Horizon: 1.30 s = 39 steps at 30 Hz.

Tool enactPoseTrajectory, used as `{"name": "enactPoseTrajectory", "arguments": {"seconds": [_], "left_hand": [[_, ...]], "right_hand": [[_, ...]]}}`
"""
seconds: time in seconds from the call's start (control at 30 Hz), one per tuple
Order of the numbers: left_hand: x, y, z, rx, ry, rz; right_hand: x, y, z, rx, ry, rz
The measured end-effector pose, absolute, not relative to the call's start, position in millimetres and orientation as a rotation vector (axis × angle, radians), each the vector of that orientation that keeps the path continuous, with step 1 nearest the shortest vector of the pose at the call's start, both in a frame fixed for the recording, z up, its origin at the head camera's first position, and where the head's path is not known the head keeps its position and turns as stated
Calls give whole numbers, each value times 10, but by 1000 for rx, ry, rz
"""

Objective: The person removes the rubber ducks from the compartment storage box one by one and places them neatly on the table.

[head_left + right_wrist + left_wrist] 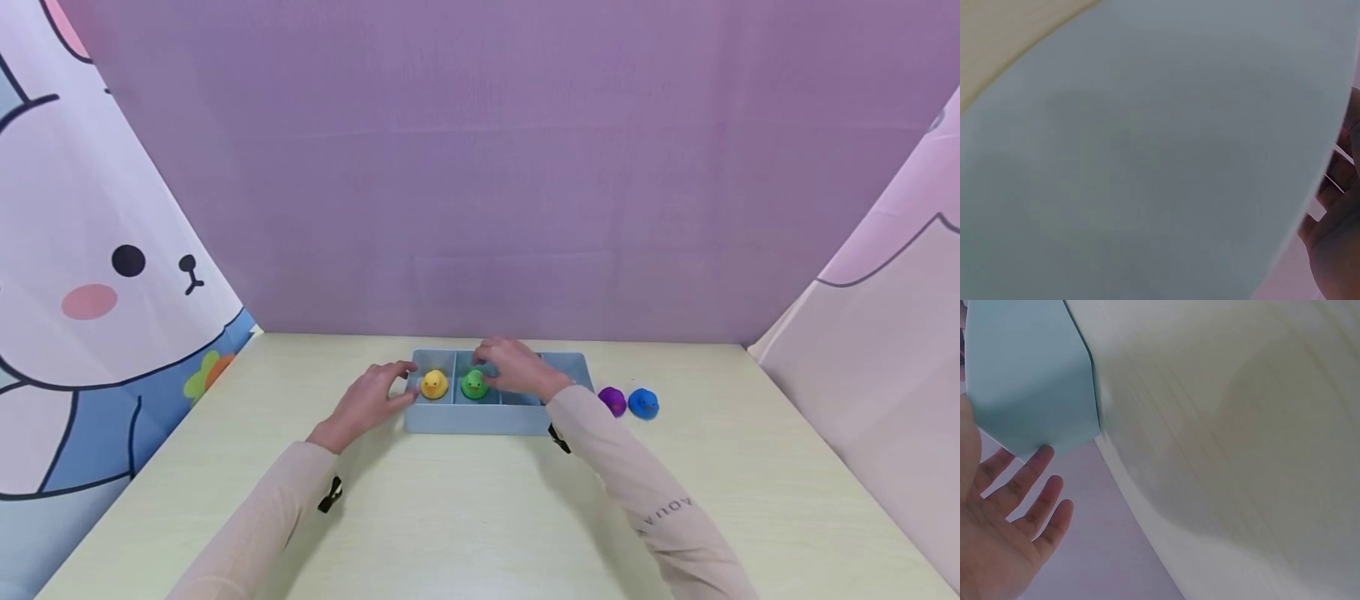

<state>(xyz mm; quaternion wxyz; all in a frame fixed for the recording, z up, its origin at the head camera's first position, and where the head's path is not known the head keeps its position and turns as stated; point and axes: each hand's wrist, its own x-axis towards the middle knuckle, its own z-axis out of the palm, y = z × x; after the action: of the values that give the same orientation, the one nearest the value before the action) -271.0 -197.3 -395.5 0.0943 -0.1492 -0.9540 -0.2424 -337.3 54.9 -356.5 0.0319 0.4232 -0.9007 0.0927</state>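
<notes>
Near the far edge of the desk [450,517]: green rubber-type duck [474,387] in the divided tray [472,420], second compartment from left. Probably light, squeezable; pinch its sides. Left grip [369,400] loose by tray's left end; right grip [517,368] beside duck, pinching or not, cannot tell.

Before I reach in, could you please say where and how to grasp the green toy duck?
Perhaps pinch the green toy duck by its rounded head, from above: it sits upright in a walled compartment of the light-blue box.
</notes>
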Motion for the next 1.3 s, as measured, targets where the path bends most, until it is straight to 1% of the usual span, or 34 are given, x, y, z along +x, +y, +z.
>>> {"name": "enactPoseTrajectory", "arguments": {"seconds": [0.13,0.53,1.3], "left_hand": [[-2710,-1979,-3957,-436,-2831,-716],[-2717,-1994,-3943,-434,-2852,-728],[-2743,-2011,-4006,-433,-2831,-768]], "right_hand": [[-3391,506,-3600,1311,-2771,208],[-3434,478,-3684,1298,-2827,190],[-3369,351,-3666,1221,-2913,34]]}}
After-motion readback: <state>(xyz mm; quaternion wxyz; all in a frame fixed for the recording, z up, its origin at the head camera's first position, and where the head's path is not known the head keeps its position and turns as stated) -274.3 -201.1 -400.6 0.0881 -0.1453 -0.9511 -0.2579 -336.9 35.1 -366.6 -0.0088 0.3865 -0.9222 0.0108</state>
